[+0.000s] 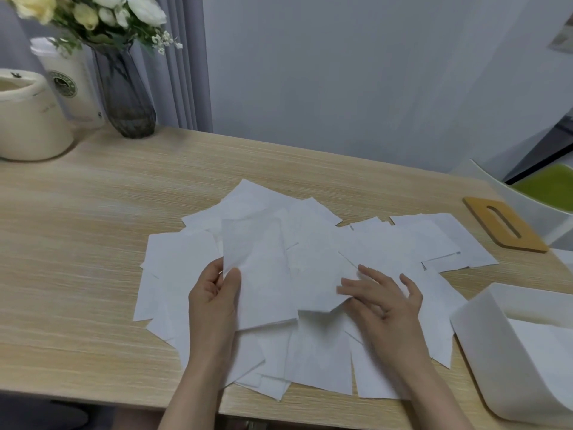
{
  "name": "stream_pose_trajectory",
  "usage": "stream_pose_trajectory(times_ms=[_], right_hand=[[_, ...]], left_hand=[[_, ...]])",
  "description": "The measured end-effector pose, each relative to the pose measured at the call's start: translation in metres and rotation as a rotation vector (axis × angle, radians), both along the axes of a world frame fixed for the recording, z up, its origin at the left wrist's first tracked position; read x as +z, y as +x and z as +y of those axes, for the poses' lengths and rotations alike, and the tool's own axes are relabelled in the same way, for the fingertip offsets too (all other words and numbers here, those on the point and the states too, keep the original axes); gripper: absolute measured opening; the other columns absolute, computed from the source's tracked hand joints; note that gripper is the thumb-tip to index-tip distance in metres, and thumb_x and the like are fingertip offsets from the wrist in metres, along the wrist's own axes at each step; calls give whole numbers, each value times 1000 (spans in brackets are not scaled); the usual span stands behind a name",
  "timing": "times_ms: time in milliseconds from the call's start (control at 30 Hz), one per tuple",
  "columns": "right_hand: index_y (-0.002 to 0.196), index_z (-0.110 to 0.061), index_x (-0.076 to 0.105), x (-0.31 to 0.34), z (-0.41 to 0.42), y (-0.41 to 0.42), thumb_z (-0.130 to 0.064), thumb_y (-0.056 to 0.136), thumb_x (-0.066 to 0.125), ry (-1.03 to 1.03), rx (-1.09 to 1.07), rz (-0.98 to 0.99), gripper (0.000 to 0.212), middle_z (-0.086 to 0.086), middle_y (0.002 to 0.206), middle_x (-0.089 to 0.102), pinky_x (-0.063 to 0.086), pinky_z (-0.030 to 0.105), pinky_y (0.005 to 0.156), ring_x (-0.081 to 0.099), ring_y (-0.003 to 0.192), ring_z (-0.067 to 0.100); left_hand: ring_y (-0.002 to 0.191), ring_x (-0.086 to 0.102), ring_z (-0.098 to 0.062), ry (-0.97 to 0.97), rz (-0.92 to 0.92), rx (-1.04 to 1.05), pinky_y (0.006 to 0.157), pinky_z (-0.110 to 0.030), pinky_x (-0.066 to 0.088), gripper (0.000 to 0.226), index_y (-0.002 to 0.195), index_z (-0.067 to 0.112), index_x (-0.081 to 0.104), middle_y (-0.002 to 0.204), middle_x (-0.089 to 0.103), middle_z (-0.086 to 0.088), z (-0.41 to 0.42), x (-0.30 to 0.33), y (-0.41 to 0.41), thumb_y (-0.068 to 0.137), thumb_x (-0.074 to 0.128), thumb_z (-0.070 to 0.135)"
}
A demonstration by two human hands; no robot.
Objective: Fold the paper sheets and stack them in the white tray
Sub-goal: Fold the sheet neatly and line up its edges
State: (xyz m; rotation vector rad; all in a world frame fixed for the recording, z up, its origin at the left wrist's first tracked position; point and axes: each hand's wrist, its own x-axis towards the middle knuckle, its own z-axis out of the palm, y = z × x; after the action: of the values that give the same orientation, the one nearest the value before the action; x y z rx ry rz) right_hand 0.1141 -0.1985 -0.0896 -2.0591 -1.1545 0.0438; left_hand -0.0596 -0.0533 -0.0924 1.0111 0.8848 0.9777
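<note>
Several white paper sheets [400, 243] lie in a loose overlapping pile in the middle of the wooden table. My left hand [214, 293] pinches the left edge of a folded sheet [263, 274], thumb on top, holding it above the pile. My right hand [381, 296] rests with spread, relaxed fingers on another sheet [319, 274] beside it, its fingertips touching that sheet's right edge. The white tray [483, 330] stands at the right front of the table, with a white sheet lying inside it.
A wooden lid with a slot [505, 225] lies at the right rear of the table [93, 243]. At the back left stand a dark glass vase of flowers [124, 94], a paper cup [71, 85] and a cream pot [28, 119]. A white chair with a green cushion [545, 187] sits beyond the right edge.
</note>
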Motion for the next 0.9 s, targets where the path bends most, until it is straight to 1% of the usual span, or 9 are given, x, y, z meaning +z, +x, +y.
stream_pose_trajectory(times_ms=[67, 167, 233, 300, 367, 467, 567, 800, 900], right_hand=[[83, -44, 71, 13, 4, -5, -23, 86, 69, 89, -52, 82, 21, -43, 97, 61, 19, 20, 107, 45, 110, -19], [78, -31, 74, 35, 9, -12, -10, 82, 72, 256, -117, 359, 21, -23, 83, 72, 43, 10, 84, 61, 88, -9], [81, -23, 75, 47, 11, -15, -8, 82, 71, 338, -138, 495, 15, -13, 81, 75, 47, 8, 73, 67, 80, -2], [84, -18, 75, 54, 12, -14, -8, 82, 71, 393, -171, 585, 10, -11, 79, 75, 48, 6, 67, 68, 75, -2], [85, -17, 73, 56, 12, -13, -11, 83, 71, 413, -223, 663, 7, -10, 76, 75, 49, 9, 63, 67, 71, -2], [89, -17, 71, 52, 11, -11, -16, 86, 69, 373, -290, 799, 4, -4, 76, 75, 51, 22, 65, 69, 69, 4], [96, -17, 69, 44, 9, -9, -18, 89, 66, 211, -278, 808, 8, 0, 77, 75, 51, 29, 66, 70, 69, 11], [92, -22, 69, 36, -5, -3, -15, 85, 69, -42, -241, 664, 10, 9, 61, 59, 44, 23, 63, 60, 63, 11], [79, -24, 71, 37, -9, -1, -13, 84, 70, -126, -224, 629, 12, 4, 67, 71, 49, 31, 74, 69, 74, 16]], left_hand=[[77, 68, -13, 4, 3, 6, 73, -34, 51, 23, 101, 18, 70, 86, 75, 1, 0, -1, 0, 98, 51, 6], [78, 67, -19, 7, 6, 17, 76, -47, 52, 27, 94, 23, 72, 85, 74, -1, 1, 0, -1, 97, 52, 5], [78, 66, -24, -20, -1, 12, 68, -57, 56, 30, 89, 26, 72, 84, 73, -3, 1, 0, -1, 98, 52, 6], [79, 65, -26, -23, 0, 8, 69, -59, 57, 33, 86, 29, 73, 85, 71, -6, 1, 0, -1, 98, 52, 7], [81, 65, -23, 2, 5, 8, 78, -50, 52, 31, 90, 28, 73, 88, 73, -4, 1, -1, -1, 97, 52, 7], [81, 67, -19, 1, 8, 8, 78, -40, 49, 29, 94, 27, 73, 90, 75, -4, 1, -1, -1, 97, 53, 7], [81, 67, -20, -8, 1, -2, 79, -40, 49, 27, 95, 24, 72, 89, 75, -6, 1, -1, -2, 97, 52, 6], [76, 68, -15, -12, -3, -9, 74, -35, 50, 24, 100, 19, 70, 86, 76, -2, 0, 1, -1, 97, 52, 5], [77, 68, -17, -16, -3, -12, 73, -35, 51, 23, 101, 20, 70, 84, 75, -4, 0, 0, -1, 97, 52, 6]])
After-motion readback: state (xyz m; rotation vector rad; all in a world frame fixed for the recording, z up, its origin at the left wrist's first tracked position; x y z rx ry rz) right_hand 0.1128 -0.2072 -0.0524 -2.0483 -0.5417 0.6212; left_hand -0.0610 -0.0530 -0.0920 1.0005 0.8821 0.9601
